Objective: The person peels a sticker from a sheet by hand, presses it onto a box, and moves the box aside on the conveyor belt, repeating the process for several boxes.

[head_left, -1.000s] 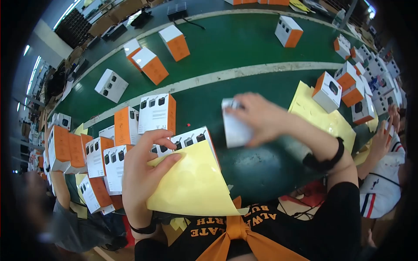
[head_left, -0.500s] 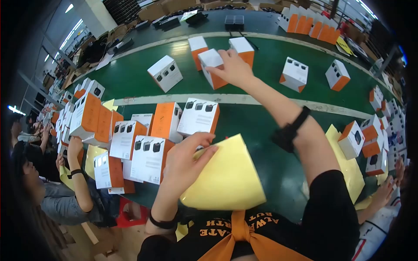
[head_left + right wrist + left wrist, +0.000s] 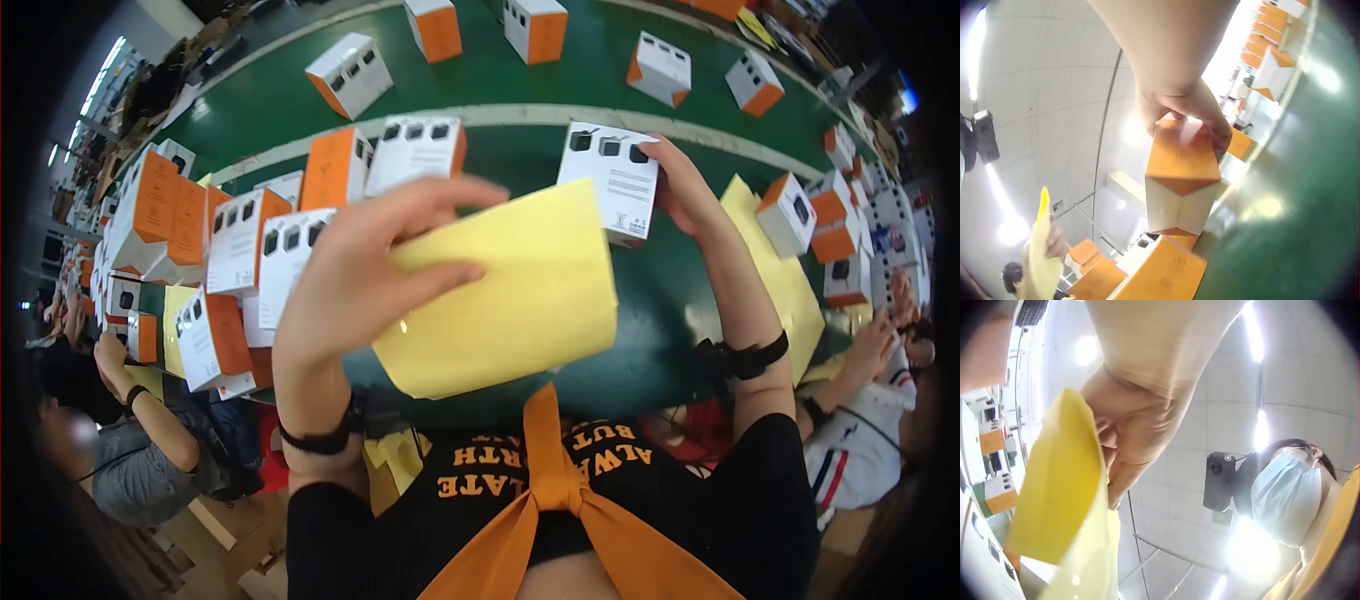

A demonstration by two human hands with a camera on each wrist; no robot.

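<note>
The left hand [image 3: 365, 265] holds yellow sheets [image 3: 510, 290] by their left side, thumb in front, fingers behind. In the left wrist view the sheets [image 3: 1063, 487] hang from the left hand [image 3: 1138, 419]. The right hand [image 3: 685, 190] grips a white and orange box [image 3: 610, 180] by its right side, to the right of the sheets, apart from them. In the right wrist view the right hand [image 3: 1185, 109] has thumb and fingers on either side of the box's orange face [image 3: 1183, 150].
Several white and orange boxes [image 3: 235, 240] stand at the left, others [image 3: 535, 30] on the green surface [image 3: 250, 125] beyond a pale strip [image 3: 500, 115]. More yellow sheets [image 3: 780, 270] and boxes [image 3: 787, 215] lie at the right. People [image 3: 150, 450] sit on both sides.
The right hand has come back from the far boxes with one box in its grip. The left hand still holds the yellow sheets, now lifted and shifted left in the head view.
</note>
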